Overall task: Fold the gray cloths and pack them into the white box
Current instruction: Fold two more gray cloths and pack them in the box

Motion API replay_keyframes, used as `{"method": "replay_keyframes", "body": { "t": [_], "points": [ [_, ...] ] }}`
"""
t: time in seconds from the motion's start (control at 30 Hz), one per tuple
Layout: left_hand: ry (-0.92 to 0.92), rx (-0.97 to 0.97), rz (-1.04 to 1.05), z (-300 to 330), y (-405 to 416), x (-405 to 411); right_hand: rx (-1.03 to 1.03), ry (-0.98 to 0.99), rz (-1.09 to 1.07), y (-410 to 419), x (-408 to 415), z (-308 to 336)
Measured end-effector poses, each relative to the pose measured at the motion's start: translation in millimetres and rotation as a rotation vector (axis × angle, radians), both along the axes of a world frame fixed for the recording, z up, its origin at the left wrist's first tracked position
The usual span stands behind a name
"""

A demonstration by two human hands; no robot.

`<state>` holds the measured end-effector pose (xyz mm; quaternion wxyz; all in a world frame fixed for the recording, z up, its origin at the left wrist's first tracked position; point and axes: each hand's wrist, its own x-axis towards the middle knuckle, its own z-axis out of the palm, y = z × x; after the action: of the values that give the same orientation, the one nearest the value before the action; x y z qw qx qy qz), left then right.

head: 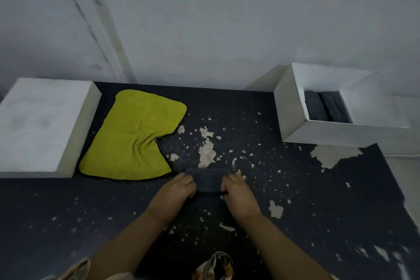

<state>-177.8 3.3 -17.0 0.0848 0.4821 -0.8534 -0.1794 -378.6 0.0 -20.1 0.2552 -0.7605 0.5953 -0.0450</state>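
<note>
A small folded gray cloth (208,179) lies on the dark table in front of me. My left hand (176,191) grips its left end and my right hand (238,192) grips its right end, fingers curled over the edges. The white box (293,107) stands open at the back right of the table. Two folded gray cloths (323,105) stand side by side inside it, partly hidden by its walls.
A yellow-green cloth (134,136) with a dark edge lies spread at the left. A closed white box or lid (38,125) sits at the far left beside it. The dark table surface (284,188) is chipped with pale patches. A pale wall rises behind.
</note>
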Motion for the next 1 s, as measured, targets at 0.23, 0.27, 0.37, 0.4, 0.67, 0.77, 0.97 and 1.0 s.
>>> {"method": "replay_keyframes", "body": {
  "t": [0.23, 0.27, 0.37, 0.4, 0.67, 0.77, 0.97, 1.0],
  "points": [
    [-0.038, 0.005, 0.052, -13.4, 26.2, 4.4, -0.158, 0.099, 0.09, 26.7, -5.0, -7.0],
    [-0.019, -0.011, 0.079, -15.2, 27.9, 3.5, -0.188, 0.135, 0.1, 35.3, -5.8, -9.5],
    [-0.005, 0.015, 0.174, -14.6, 26.3, -3.3, -0.172, 0.22, 0.057, 58.7, -2.6, -17.8],
    [-0.011, 0.041, 0.206, -14.2, 22.4, -6.2, -0.16, 0.239, 0.041, 63.4, -0.3, -18.4],
    [-0.127, -0.014, 0.114, -19.0, -0.2, -12.7, -0.244, 0.135, 0.02, 26.8, 12.0, -8.9],
    [-0.147, 0.015, -0.015, -29.4, -6.3, -5.2, -0.108, 0.057, 0.1, 11.6, 6.9, -13.2],
    [-0.225, 0.217, -0.016, -54.1, -4.9, 0.9, 0.065, 0.139, 0.124, 3.9, 0.5, -20.2],
    [-0.228, 0.22, -0.009, -53.9, -6.0, 0.1, 0.079, 0.151, 0.125, 3.6, 0.3, -20.7]
  ]
}}
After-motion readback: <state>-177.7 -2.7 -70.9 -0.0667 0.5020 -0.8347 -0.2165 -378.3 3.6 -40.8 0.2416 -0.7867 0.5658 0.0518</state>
